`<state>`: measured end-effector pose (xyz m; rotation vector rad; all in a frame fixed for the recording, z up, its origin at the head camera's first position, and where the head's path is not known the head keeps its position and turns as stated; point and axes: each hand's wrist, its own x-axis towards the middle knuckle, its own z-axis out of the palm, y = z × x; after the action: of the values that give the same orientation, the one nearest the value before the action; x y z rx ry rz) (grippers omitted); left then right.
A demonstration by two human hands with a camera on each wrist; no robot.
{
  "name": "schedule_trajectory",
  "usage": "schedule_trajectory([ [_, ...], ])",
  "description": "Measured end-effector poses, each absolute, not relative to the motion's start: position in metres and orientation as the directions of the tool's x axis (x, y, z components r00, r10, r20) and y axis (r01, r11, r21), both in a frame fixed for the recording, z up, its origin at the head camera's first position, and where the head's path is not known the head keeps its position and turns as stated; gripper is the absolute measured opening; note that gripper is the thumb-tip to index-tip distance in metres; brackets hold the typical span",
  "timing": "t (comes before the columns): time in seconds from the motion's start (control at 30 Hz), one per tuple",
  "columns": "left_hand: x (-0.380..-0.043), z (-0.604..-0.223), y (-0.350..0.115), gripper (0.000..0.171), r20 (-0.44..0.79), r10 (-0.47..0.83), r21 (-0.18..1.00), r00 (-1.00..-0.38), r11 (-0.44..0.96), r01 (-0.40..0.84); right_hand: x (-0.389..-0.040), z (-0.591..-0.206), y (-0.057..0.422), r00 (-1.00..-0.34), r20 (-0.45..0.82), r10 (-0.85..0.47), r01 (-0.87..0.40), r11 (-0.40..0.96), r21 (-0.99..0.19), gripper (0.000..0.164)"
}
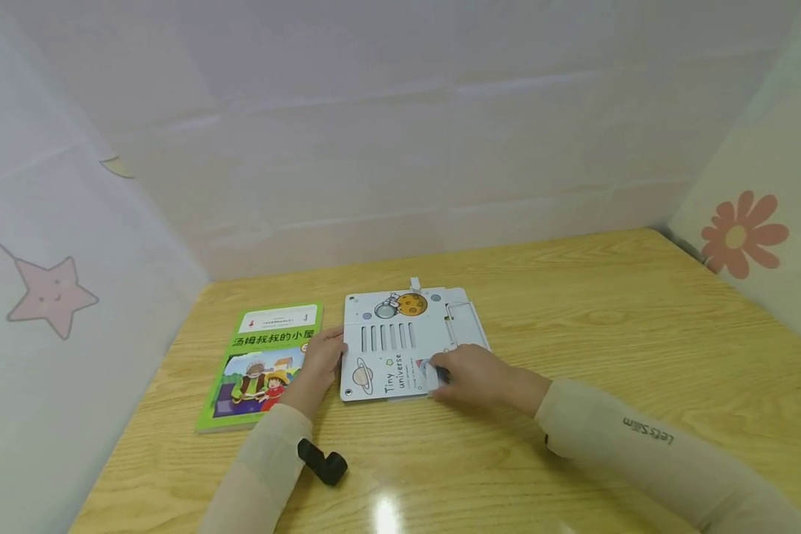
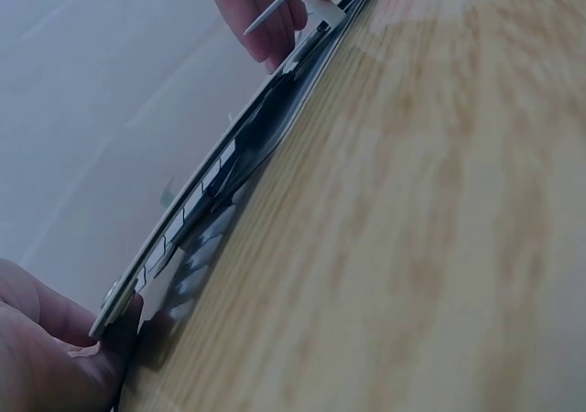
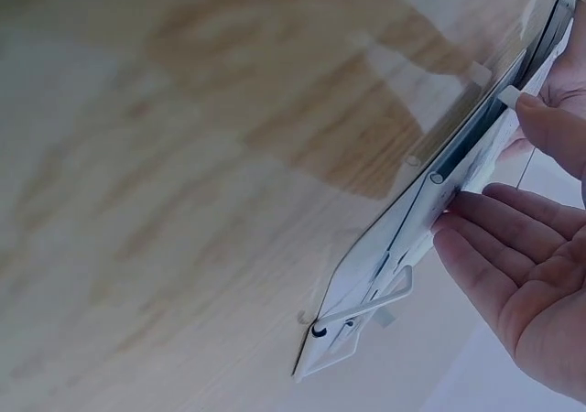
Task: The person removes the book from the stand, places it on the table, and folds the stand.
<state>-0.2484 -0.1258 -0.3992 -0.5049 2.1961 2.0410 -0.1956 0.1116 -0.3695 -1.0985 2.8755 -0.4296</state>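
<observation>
A white folding book stand (image 1: 431, 334), printed with planets, an astronaut and "Tiny universe", lies low over the wooden table. My left hand (image 1: 322, 363) holds its left edge; in the left wrist view the thumb and fingers of that hand (image 2: 69, 343) pinch the edge of the panel. At the lower right part of the stand is my right hand (image 1: 472, 373). Its thumb presses a white page clip (image 3: 509, 96) on the near edge, and its fingers touch the printed face. A wire prop (image 3: 380, 300) shows at the right end of the stand.
A green picture book (image 1: 277, 334) lies left of the stand, partly hidden behind my left forearm. The wooden table (image 1: 607, 319) runs back to a pale draped wall (image 1: 374, 148). A black strap end (image 1: 323, 461) sticks out from my left sleeve.
</observation>
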Motion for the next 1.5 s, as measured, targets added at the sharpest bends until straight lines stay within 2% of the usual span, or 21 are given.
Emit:
schedule_trajectory([
  [0.37, -0.251, -0.401, -0.126, 0.045, -0.302, -0.189, 0.95, -0.934, 0.027, -0.312, -0.202, -0.37, 0.112, -0.737, 0.044, -0.674, -0.665, 0.713, -0.223, 0.039],
  [0.6, -0.251, -0.401, -0.127, 0.045, -0.298, -0.186, 0.951, -0.936, 0.024, -0.308, -0.223, -0.351, 0.111, -0.722, -0.068, -0.689, -0.639, 0.701, -0.317, 0.032],
  [0.73, -0.252, -0.401, -0.127, 0.046, -0.29, -0.177, 0.955, -0.94, 0.016, -0.298, -0.245, -0.343, 0.109, -0.746, -0.109, -0.657, -0.604, 0.736, -0.305, 0.042],
  [1.07, -0.25, -0.403, -0.127, 0.044, -0.275, -0.182, 0.958, -0.944, 0.026, -0.284, -0.293, -0.345, 0.106, -0.843, -0.106, -0.528, -0.476, 0.823, -0.31, 0.048],
  [1.27, -0.249, -0.402, -0.126, 0.045, -0.269, -0.192, 0.96, -0.944, 0.028, -0.279, -0.309, -0.352, 0.102, -0.905, -0.102, -0.413, -0.36, 0.872, -0.333, 0.061],
  [1.5, -0.248, -0.401, -0.12, 0.042, -0.27, -0.187, 0.959, -0.945, 0.041, -0.282, -0.32, -0.358, 0.099, -0.935, -0.109, -0.338, -0.271, 0.877, -0.396, 0.07],
])
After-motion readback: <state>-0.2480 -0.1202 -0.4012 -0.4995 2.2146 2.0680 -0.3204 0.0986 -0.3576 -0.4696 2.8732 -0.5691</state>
